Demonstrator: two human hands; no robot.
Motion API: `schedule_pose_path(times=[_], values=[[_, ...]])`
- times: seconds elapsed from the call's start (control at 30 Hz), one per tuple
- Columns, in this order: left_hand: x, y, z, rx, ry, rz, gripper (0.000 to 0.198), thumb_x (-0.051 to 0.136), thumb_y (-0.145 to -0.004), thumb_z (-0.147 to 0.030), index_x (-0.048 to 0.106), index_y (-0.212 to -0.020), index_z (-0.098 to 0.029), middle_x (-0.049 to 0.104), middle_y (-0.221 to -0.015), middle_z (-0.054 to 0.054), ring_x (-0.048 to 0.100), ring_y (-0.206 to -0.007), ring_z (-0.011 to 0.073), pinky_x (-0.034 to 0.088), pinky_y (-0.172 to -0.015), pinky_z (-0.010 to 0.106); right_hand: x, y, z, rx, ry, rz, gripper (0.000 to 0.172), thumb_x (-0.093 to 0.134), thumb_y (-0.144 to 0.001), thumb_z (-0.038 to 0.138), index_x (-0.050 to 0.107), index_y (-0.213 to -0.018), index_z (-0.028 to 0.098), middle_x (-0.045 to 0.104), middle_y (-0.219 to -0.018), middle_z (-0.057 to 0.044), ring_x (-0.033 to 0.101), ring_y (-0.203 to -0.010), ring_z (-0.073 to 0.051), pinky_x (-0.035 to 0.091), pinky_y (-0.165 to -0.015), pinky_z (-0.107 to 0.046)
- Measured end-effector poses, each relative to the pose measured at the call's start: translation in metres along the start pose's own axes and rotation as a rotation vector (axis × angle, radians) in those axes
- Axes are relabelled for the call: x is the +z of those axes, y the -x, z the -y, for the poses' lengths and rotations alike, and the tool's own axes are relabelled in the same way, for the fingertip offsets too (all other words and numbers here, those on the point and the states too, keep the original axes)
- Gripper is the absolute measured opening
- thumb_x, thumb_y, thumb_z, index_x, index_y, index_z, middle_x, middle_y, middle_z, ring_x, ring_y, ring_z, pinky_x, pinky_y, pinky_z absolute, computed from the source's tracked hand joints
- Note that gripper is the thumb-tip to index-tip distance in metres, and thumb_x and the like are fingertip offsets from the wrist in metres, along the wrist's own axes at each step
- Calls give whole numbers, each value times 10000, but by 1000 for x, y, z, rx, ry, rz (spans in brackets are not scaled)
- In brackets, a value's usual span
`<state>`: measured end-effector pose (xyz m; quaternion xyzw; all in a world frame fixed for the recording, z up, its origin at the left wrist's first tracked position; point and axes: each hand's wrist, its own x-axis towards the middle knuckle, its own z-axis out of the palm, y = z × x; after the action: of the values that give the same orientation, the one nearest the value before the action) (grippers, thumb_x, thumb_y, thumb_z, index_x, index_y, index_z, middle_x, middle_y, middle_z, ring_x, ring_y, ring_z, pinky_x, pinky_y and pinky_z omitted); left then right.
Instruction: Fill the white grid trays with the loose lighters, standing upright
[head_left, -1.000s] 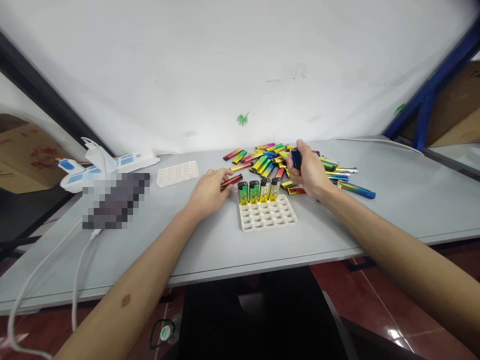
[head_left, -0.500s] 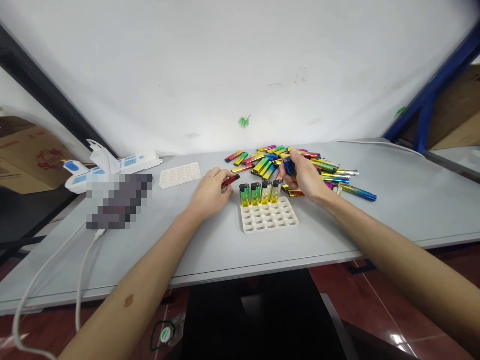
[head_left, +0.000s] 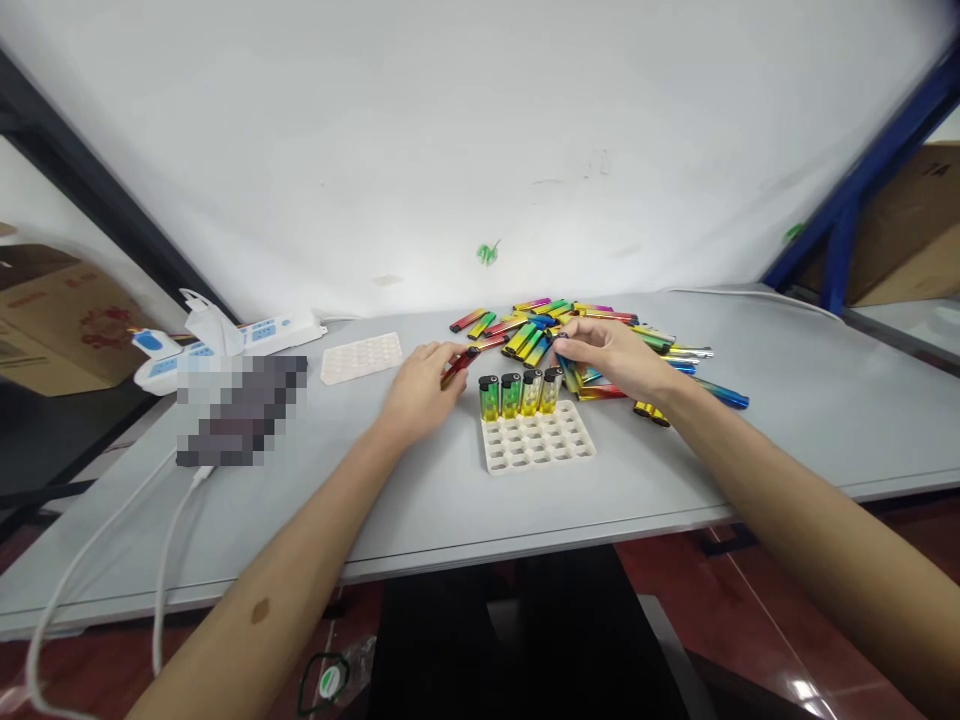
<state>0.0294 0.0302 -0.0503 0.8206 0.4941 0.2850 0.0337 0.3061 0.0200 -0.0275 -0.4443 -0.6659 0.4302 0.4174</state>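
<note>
My left hand point(head_left: 424, 392) is closed around a red lighter point(head_left: 459, 367) with a dark end, left of the white tray. My right hand point(head_left: 600, 352) pinches a blue-and-yellow lighter point(head_left: 566, 368) at the near edge of the pile; my fingers cover part of it. Shiny lighters point(head_left: 529, 342) in rainbow colours lie heaped under and around this hand. Between my hands and nearer to me lies a white tray point(head_left: 538, 446) with rows of slots. Several see-through green and yellow lighters point(head_left: 510, 396) with black tops stand upright in its far row.
Another white tray point(head_left: 361, 358) lies behind my left hand. On the left are a white power strip point(head_left: 281, 328) with plugs, a blurred-out dark object point(head_left: 244, 415) and a white cable point(head_left: 160, 580). A white wall point(head_left: 420, 150) closes off the back, and the table's front edge point(head_left: 480, 552) runs before me.
My right hand has turned and drawn slightly left, and the blue lighter in it now points downward. A few lighters at the pile's near right have shifted. My left hand keeps the red lighter.
</note>
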Motion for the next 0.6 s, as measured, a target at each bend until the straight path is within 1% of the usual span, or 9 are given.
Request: schedule_pose_path(times=[0.1, 0.3, 0.37, 0.47, 0.53, 0.6], values=[[-1, 1, -2, -4, 32, -4, 276, 541, -924, -266, 628, -1186, -252, 693, -991, 29, 616, -957, 220, 480, -853, 342, 1, 2, 1, 30, 38, 52, 334, 734, -772, 509, 626, -835, 199, 671, -839, -26, 562, -681, -124, 436, -586, -274], [-1, 2, -4, -33, 66, 3, 304, 570, -920, -282, 624, -1219, -294, 718, -973, 6, 644, -844, 182, 480, -799, 309, -2, 3, 5, -12, 84, 73, 342, 752, -749, 506, 614, -831, 204, 614, -759, -6, 537, -666, -126, 439, -558, -267], [-1, 2, -4, -33, 82, 7, 316, 573, -919, -286, 619, -1232, -304, 723, -987, -3, 651, -816, 172, 479, -789, 304, -4, 4, 6, -8, 92, 110, 333, 745, -760, 504, 613, -831, 207, 625, -785, -14, 550, -685, -132, 452, -576, -272], [-2, 1, -5, -37, 104, 20, 319, 573, -917, -298, 618, -1233, -308, 726, -987, -14, 654, -773, 161, 480, -762, 293, -8, 5, 7, -5, 117, 175, 336, 666, -826, 536, 617, -817, 204, 654, -886, -44, 586, -766, -155, 482, -631, -289], [-3, 1, -6, -43, 109, 27, 319, 572, -916, -306, 618, -1232, -305, 726, -984, -16, 652, -756, 157, 481, -746, 288, -9, 5, 8, -7, 140, 184, 364, 616, -854, 561, 632, -804, 200, 666, -943, -59, 601, -822, -174, 493, -662, -302], [-3, 1, -6, -50, 112, 35, 324, 569, -916, -309, 615, -1237, -301, 726, -994, -14, 652, -751, 154, 482, -737, 284, -8, 6, 8, -7, 167, 180, 368, 615, -851, 563, 650, -805, 200, 672, -948, -59, 608, -851, -187, 494, -679, -311]])
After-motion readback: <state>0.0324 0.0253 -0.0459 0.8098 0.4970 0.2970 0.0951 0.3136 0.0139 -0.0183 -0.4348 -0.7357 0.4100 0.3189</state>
